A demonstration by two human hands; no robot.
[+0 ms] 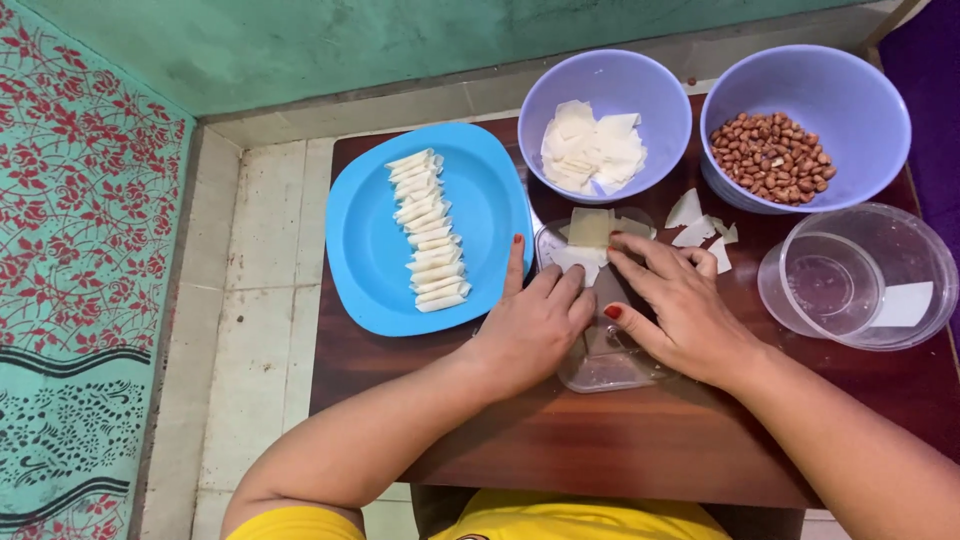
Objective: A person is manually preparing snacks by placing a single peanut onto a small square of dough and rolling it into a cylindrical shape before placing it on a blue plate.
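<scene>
Under both hands, half-hidden clear lid

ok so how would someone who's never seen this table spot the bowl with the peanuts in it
Start at the dark wooden table and look to its far edge, where two lilac plastic bowls sit side by side. The peanut bowl is the one in the far right corner, behind the clear plastic container. It holds red-brown peanuts, whereas its neighbour, the wrapper bowl, holds pale square dough sheets.

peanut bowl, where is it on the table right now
In the head view the purple bowl of peanuts sits at the table's far right corner, beside the purple bowl of wrapper squares and just behind the clear plastic container.
</scene>
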